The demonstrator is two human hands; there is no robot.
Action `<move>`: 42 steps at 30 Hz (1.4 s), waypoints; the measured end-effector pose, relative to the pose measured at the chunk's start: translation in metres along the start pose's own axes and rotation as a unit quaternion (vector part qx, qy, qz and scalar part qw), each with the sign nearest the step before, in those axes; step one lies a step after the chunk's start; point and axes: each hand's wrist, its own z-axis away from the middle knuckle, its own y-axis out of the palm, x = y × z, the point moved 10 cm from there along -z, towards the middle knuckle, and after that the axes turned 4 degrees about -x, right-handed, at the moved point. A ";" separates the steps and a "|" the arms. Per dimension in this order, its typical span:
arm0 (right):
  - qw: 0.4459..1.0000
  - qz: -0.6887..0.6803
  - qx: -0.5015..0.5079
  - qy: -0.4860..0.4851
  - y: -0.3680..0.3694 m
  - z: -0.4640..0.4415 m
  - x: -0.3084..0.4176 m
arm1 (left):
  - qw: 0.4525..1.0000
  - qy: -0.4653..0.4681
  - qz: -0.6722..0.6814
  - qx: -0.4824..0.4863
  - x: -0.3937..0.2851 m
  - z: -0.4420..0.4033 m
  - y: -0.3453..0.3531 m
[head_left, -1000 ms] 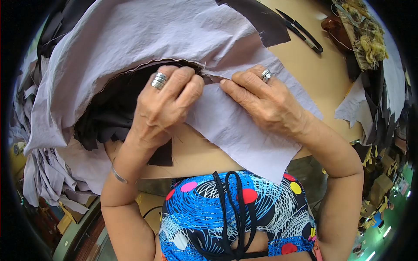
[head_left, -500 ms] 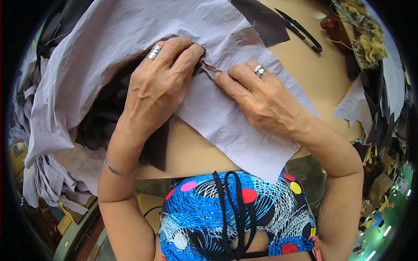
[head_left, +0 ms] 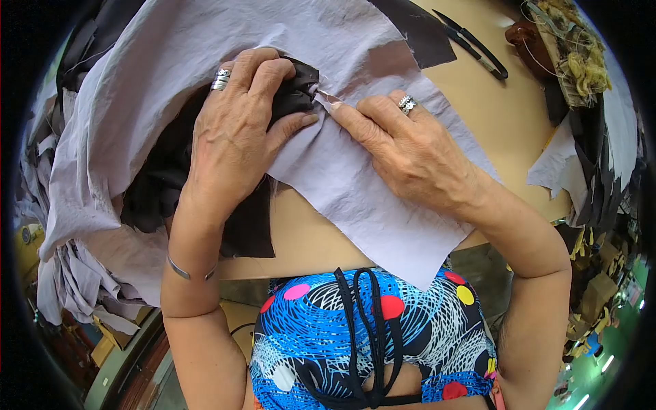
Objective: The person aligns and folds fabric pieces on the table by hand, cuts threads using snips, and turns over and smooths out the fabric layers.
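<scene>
My left hand (head_left: 236, 126) bends over the dark lining side of a large pale lilac fabric (head_left: 369, 184), its fingers on the bunched dark cloth (head_left: 294, 92) and its thumb lying apart below. At the fabric's folded edge, the fingertips of my right hand (head_left: 410, 147) are pinched together. A thin, dark, narrow tool (head_left: 324, 94) shows between these fingertips and the seam; its exact kind is too small to tell. Thread-like pale wisps lie around its tip. The rest of the tool is hidden by my fingers.
Black-handled scissors or snips (head_left: 471, 44) lie on the tan table (head_left: 301, 232) at upper right. Beyond them stand a board with tangled yellowish threads (head_left: 577, 61) and hanging cloth scraps (head_left: 557, 160). More pale fabric (head_left: 82, 277) drapes off the left side.
My left hand has slid a little left and spread its thumb away from its fingers, uncovering dark cloth at the seam. My right hand stays pinched, almost in place.
</scene>
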 end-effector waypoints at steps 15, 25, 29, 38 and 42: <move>1.000 -0.003 0.023 0.001 0.003 0.000 0.000 | 0.986 0.154 0.056 0.004 -0.004 -0.014 0.002; 0.999 0.004 0.044 0.001 0.006 -0.004 -0.002 | 0.987 0.156 -0.043 -0.007 0.001 -0.018 0.007; 0.999 0.008 0.054 0.004 0.007 -0.006 -0.001 | 0.998 0.061 -0.005 0.025 0.008 -0.015 0.003; 0.999 -0.003 0.046 0.005 0.006 -0.006 -0.002 | 0.999 0.015 0.039 0.018 0.017 -0.008 0.008; 0.999 -0.009 0.033 0.000 0.004 -0.007 -0.003 | 0.999 0.041 0.010 -0.020 0.013 0.000 0.011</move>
